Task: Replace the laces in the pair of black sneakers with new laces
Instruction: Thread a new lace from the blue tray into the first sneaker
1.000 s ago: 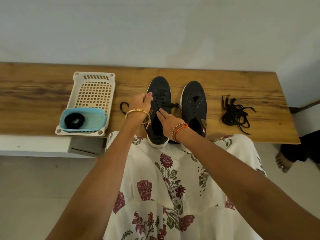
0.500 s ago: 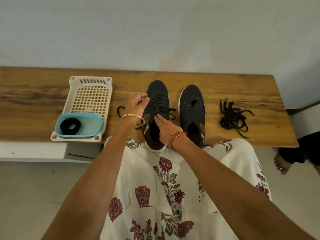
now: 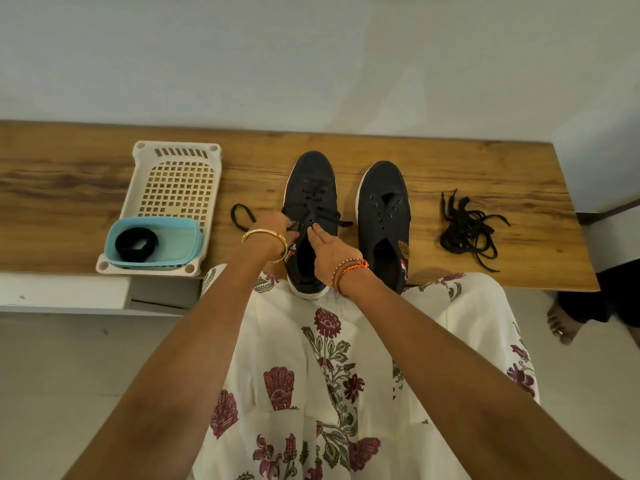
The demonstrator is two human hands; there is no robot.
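Note:
Two black sneakers stand side by side on the wooden bench (image 3: 485, 168), toes pointing to the wall. The left sneaker (image 3: 311, 181) is partly laced with a black lace (image 3: 239, 216), which loops out to its left and has an end trailing to its right. My left hand (image 3: 273, 228) pinches this lace at the shoe's left edge, near the lower eyelets. My right hand (image 3: 329, 249) lies over the shoe's opening with straight fingers touching the right eyelet flap. The right sneaker (image 3: 382, 209) has bare eyelets.
A tangled pile of black laces (image 3: 467, 230) lies right of the shoes. A white plastic basket (image 3: 176, 157) at the left holds a blue tub (image 3: 180, 237) with a coiled black lace (image 3: 136, 244). Another person's bare foot (image 3: 561, 329) is on the floor at right.
My left hand has come back along the left sneaker towards the nearer eyelets, still with the lace. My right hand stays on the shoe.

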